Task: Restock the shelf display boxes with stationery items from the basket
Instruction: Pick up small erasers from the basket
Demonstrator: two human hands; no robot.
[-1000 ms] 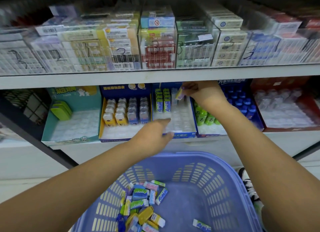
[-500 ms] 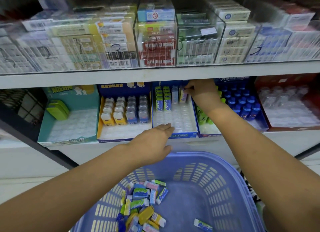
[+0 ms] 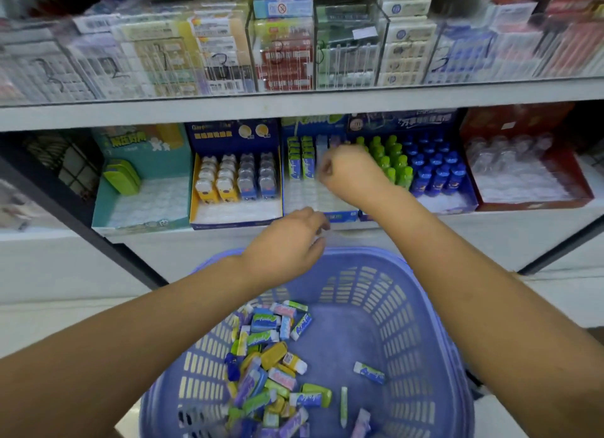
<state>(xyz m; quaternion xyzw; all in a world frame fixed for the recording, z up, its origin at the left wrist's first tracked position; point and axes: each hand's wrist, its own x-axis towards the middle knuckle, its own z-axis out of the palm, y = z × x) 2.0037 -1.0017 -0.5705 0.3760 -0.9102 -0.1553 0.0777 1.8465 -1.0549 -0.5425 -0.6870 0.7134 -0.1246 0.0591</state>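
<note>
A purple plastic basket [image 3: 408,267] sits below the shelf and holds several small wrapped erasers [image 3: 268,356]. On the lower shelf, a blue display box [image 3: 307,202] has green-wrapped erasers [image 3: 300,163] standing at its back and bare tray slots in front. My right hand [image 3: 353,172] is blurred and hovers over the back of this box with its fingers curled; I see nothing in it. My left hand [image 3: 284,244] hangs with relaxed fingers between the box's front edge and the basket's far rim.
Left of the blue box stand a yellow-and-blue box of bear-shaped items [image 3: 235,176] and a teal box [image 3: 147,195]. Right of it are green and blue bottles [image 3: 425,172] and a red box [image 3: 523,176]. Clear bins [image 3: 284,51] fill the upper shelf.
My right hand has pulled back from the rear of the blue box, leaving an eraser there. My left hand has slid off the box's front edge toward the basket.
</note>
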